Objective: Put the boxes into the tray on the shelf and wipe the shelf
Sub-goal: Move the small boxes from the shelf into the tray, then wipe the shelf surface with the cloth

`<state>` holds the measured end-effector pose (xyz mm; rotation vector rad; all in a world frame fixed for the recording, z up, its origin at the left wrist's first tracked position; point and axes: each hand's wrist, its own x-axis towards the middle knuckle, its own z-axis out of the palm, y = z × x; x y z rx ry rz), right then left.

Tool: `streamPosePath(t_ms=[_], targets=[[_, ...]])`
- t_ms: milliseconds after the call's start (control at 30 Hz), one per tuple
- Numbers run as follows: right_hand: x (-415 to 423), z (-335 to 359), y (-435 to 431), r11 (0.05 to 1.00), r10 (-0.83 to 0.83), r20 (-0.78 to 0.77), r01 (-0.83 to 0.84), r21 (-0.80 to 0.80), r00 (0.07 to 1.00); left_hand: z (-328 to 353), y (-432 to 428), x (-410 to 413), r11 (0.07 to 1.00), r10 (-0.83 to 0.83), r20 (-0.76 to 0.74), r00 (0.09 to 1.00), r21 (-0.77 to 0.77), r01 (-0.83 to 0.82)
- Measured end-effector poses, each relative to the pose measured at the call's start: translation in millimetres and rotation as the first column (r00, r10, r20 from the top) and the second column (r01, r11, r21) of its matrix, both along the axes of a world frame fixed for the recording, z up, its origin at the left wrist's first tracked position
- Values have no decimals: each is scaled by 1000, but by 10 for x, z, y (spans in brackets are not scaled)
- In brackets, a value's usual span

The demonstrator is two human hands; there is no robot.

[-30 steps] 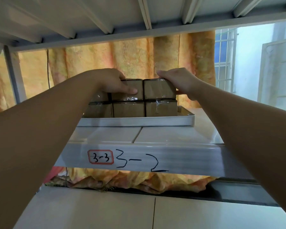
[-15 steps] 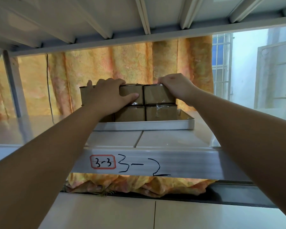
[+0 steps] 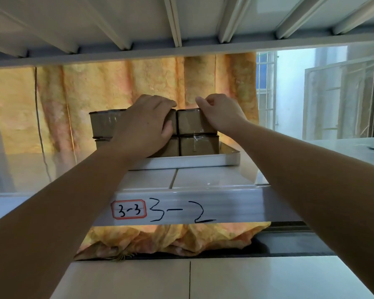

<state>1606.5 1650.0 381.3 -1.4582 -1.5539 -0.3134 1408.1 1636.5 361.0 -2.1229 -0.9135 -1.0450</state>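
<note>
Brown taped boxes (image 3: 194,123) are stacked two high in a white tray (image 3: 188,161) on the white shelf (image 3: 209,178). My left hand (image 3: 145,124) lies over the front of the middle top box, thumb on its face and fingers over its top. My right hand (image 3: 219,112) rests on the top right box, fingers curled over its top edge. A further top box (image 3: 105,123) shows at the left. The bottom row is partly hidden by my left wrist.
The shelf's front beam carries a label "3-3" (image 3: 129,210) and the writing "3-2". Another shelf deck (image 3: 181,22) hangs close above. An orange curtain (image 3: 117,87) hangs behind. A lower shelf (image 3: 190,277) lies below, and a window stands at the right.
The view has dropped a little, so the stack sits lower in frame. My left hand has slid down over the middle box's front. My right hand's fingers have lifted and curled at the top edge.
</note>
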Motion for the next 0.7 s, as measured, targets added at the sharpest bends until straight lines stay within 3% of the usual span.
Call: streamPosePath(t_ms=[167,333,467,700], targets=[[36,-71,-147,995,-101,-10,101,-1,995,-18,-183,289,993,-117,-29,993,-29,116],[294,-113,-355,968,-220,15,220,-119,975,69,-473,697,844,-392,258,883,-280,457],[822,-70,-552,849,-385,212,435,-300,898,138,-560,1019,834,-394,199,897,-334,440],[1779,-191,-979,747,-506,217,550,-375,835,215,-843,1825,825,-393,16,919,-436,360]])
